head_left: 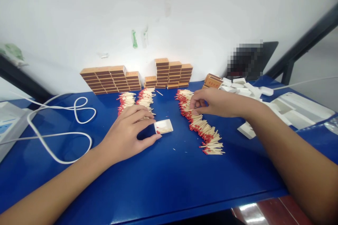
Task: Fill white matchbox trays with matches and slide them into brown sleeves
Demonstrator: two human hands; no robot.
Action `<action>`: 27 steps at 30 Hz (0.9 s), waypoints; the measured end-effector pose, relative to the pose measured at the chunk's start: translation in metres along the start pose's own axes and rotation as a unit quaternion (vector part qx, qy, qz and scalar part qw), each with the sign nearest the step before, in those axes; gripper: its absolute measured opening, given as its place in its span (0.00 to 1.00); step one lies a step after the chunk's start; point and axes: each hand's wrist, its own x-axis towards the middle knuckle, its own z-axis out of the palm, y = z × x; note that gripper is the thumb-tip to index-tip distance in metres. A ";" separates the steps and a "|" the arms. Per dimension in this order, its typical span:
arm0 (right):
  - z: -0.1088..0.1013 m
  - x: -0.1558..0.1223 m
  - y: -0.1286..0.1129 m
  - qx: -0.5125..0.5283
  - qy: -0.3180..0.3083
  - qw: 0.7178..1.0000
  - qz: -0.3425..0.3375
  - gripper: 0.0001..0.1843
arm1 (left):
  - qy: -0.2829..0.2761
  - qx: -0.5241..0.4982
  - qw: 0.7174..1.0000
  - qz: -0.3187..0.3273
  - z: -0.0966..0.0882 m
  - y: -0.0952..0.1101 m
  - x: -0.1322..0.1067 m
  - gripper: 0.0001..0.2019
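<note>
My left hand [132, 131] holds a small white matchbox tray [167, 126], its thumb and forefinger at the tray's left end. A few red-tipped matches [161, 130] lie inside the tray. My right hand [208, 101] is over a long row of loose matches [200, 128], with its fingers curled together against the sticks. What its fingertips hold, if anything, is hidden. Beyond my left hand lie two more rows of matches, a left row [127, 99] and a right row [146, 96], partly covered by the fingers.
Stacks of closed matchboxes stand against the wall, a left stack [105, 79] and a middle stack [171, 73]. More matchboxes [212, 81] are at the right, beside loose white trays [239, 84]. A white cable [60, 133] loops over the blue table [169, 182] at the left.
</note>
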 end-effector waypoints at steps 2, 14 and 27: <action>0.000 0.000 -0.001 0.011 -0.005 1.000 0.012 0.05 | -0.005 0.002 1.000 -0.003 0.000 0.000 -0.001 0.11; -0.002 0.000 0.000 0.029 0.014 0.999 0.013 0.11 | -0.011 0.007 1.000 -0.006 0.001 0.000 -0.002 0.12; -0.001 0.000 0.002 0.040 0.042 0.998 -0.020 0.14 | -0.015 0.004 1.000 -0.010 0.001 0.001 -0.002 0.12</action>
